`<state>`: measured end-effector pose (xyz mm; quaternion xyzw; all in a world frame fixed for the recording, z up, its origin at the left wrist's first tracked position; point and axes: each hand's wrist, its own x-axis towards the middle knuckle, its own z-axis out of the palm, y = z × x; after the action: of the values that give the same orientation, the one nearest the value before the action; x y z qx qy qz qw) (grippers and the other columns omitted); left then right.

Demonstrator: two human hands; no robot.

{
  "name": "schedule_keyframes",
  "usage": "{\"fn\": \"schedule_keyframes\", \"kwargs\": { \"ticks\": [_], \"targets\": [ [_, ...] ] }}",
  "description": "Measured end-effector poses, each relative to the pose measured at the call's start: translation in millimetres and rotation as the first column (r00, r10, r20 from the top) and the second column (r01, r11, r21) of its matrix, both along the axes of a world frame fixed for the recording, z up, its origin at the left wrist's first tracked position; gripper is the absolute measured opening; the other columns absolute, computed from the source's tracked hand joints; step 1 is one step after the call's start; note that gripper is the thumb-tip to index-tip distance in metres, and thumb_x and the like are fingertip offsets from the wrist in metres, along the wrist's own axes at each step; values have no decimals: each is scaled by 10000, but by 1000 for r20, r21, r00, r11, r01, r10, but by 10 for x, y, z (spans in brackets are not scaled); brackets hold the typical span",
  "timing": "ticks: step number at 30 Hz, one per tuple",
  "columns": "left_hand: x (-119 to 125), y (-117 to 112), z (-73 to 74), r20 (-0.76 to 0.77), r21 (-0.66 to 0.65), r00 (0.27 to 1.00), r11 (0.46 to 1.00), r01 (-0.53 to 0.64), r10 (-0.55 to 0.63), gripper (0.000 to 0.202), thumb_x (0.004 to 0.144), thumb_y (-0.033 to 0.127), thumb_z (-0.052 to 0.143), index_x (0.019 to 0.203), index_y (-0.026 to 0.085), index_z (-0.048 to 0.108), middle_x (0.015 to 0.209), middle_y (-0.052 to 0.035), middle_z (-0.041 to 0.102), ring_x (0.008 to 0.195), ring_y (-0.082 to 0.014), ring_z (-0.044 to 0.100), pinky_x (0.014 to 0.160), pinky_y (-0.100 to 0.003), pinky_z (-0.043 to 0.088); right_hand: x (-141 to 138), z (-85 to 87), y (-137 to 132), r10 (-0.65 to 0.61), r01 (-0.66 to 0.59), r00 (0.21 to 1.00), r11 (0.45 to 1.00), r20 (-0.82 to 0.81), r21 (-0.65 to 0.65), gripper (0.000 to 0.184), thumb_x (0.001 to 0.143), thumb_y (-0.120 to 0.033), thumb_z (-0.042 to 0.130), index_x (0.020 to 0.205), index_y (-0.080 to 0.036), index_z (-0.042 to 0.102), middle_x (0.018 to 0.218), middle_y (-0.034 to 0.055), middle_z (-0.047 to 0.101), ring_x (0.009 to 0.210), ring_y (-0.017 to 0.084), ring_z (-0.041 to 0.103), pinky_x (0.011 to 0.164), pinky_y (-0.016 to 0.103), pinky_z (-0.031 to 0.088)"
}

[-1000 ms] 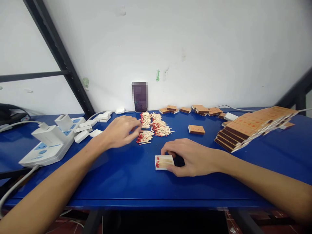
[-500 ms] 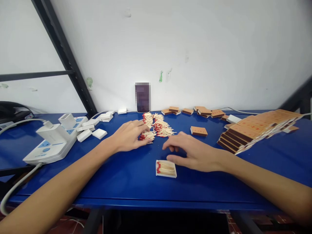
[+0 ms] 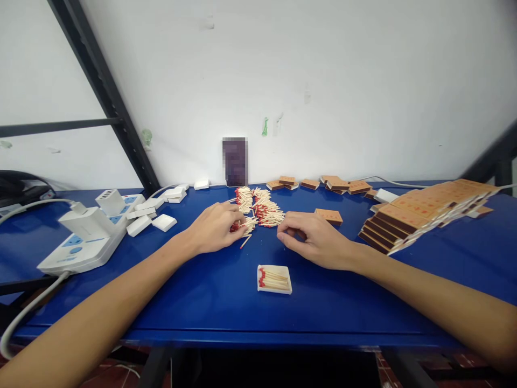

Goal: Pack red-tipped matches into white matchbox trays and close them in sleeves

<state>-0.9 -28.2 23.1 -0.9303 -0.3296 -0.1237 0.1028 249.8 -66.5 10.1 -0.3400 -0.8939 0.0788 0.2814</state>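
My left hand (image 3: pixel 220 227) is at the left side of a pile of red-headed matches (image 3: pixel 269 207), its fingers curled round some of them. One loose match (image 3: pixel 245 241) lies just below those fingertips. My right hand (image 3: pixel 311 237) hovers to the right of the pile, thumb and fingertips drawn together, and no match shows between them. In front of both hands, a white matchbox tray (image 3: pixel 274 291) rests on the table, partly filled with matches whose red heads point left. Behind my right hand is an orange-brown matchbox (image 3: pixel 329 216).
Rows of stacked matchboxes (image 3: pixel 420 213) stand at the right, with more matchboxes (image 3: pixel 335 183) along the wall. White trays (image 3: pixel 164 222) lie to the left beside a power strip (image 3: pixel 97 242) with chargers and cables. A dark phone-like slab (image 3: pixel 235 161) leans on the wall.
My right hand has moved up and away from the tray, and its fingers have closed. The left fingers have curled in tighter on the matches; a loose match now shows below them.
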Motion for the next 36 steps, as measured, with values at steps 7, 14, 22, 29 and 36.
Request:
{"fn": "schedule_keyframes", "kwargs": {
  "ticks": [7, 14, 22, 29, 36],
  "targets": [
    [-7, -43, 51, 81, 27, 997, 999, 17, -19, 209, 899, 252, 485, 862, 154, 666, 816, -48, 593, 792, -179, 540, 729, -312, 416, -16, -18, 3, -70, 69, 998, 995, -9, -76, 146, 906, -265, 491, 971, -170, 581, 615, -41, 524, 551, 116, 470, 579, 260, 348],
    [207, -284, 23, 80, -33, 986, 989, 147, -144, 235, 926, 285, 488, 870, 156, 676, 802, -43, 606, 775, -170, 554, 719, -302, 404, 13, 1, -20, 11, -9, 999, 999, 43, -49, 367, 858, -275, 574, 1209, -184, 519, 905, 44, 596, 784, 173, 546, 677, 289, 419],
    [320, -338, -62, 20, -143, 988, 977, 157, -156, 283, 967, 337, 468, 897, 156, 674, 827, -47, 599, 801, -177, 548, 742, -310, 402, 13, -11, 3, 96, -84, 985, 993, 142, -86, 87, 861, -252, 572, 892, -190, 624, 842, 28, 614, 773, 164, 544, 689, 291, 402],
    [226, -300, -22, -2, -151, 989, 978, 147, -149, 258, 934, 367, 519, 1014, 182, 679, 895, -46, 615, 839, -183, 557, 772, -321, 389, 29, -33, 36, 89, -77, 986, 993, 141, -86, 115, 882, -271, 557, 888, -191, 640, 839, 34, 630, 760, 161, 553, 670, 285, 402],
    [152, -267, 40, -32, -148, 992, 982, 116, -122, 234, 882, 339, 539, 1021, 195, 660, 900, -38, 624, 835, -192, 560, 742, -327, 359, 25, -46, 64, 42, -34, 990, 998, 137, -54, 126, 891, -267, 546, 839, -191, 631, 807, 23, 617, 740, 155, 541, 651, 278, 390]
  ]
}}
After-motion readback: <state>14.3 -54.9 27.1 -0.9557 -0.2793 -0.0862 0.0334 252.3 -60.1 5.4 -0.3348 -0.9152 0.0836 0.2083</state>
